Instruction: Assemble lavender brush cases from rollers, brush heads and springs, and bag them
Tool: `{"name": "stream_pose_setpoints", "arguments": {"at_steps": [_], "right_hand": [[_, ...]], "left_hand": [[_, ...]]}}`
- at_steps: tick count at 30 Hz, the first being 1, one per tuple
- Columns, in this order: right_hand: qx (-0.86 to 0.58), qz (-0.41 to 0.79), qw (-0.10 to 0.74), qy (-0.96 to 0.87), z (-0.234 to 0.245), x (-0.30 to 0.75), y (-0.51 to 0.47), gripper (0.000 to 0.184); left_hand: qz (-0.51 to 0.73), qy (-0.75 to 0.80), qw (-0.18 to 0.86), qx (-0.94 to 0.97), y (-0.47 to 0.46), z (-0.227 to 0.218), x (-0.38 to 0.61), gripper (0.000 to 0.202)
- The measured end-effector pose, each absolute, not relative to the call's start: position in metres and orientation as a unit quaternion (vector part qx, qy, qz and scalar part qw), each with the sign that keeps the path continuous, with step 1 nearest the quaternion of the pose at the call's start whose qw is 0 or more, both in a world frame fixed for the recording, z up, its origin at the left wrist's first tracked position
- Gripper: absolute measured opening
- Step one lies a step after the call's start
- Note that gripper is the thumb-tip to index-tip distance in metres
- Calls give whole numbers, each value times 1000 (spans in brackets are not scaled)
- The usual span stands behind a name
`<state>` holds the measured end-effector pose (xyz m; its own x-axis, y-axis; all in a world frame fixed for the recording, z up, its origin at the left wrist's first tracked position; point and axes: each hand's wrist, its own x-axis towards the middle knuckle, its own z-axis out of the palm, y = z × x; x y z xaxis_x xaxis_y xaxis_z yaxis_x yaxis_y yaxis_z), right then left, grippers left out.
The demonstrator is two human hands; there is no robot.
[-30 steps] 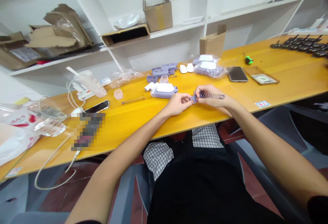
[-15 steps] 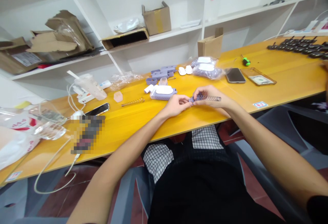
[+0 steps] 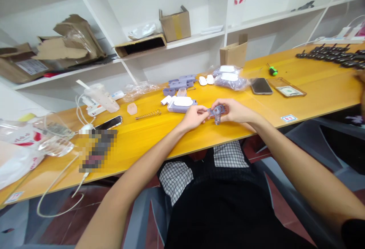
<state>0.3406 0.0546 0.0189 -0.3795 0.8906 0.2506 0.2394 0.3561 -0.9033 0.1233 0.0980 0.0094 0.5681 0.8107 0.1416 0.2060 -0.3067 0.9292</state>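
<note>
Between my two hands, above the yellow table, is a small purple plastic part (image 3: 211,112) with a metal coil spring (image 3: 218,119) attached to it. My left hand (image 3: 196,117) pinches the part's left end. Around its right side my right hand (image 3: 232,110) is closed, and the spring points toward me. Just behind my left hand lies a purple housing with a white cover (image 3: 182,103). Another coil spring (image 3: 148,114) rests on the table to the left, near a pale pink cap (image 3: 132,108). How the held spring joins the part is hard to make out.
Farther back are purple housings (image 3: 181,83), white covers (image 3: 206,80) and bagged parts (image 3: 230,78). A phone (image 3: 261,86), a clear case (image 3: 288,88) and a green-black screwdriver (image 3: 273,70) lie to the right. Cables, a cup (image 3: 102,97) and another phone (image 3: 110,124) occupy the left.
The purple part has been turned in my hands. Its spring pointed right across my right hand before and now points toward me. Both hands stay closed on the part.
</note>
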Motion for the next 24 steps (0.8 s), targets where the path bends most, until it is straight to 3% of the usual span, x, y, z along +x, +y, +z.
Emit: {"name": "stream_pose_setpoints", "arguments": {"at_steps": [4, 12, 24], "right_hand": [[-364, 468, 418, -688, 21, 343, 53, 50], [-381, 509, 421, -647, 17, 355, 56, 30], [-391, 533, 421, -621, 11, 361, 59, 35]], "left_hand": [[324, 351, 485, 732, 99, 11, 123, 15], [322, 360, 480, 732, 97, 14, 124, 21], [317, 344, 466, 751, 99, 10, 121, 25]]}}
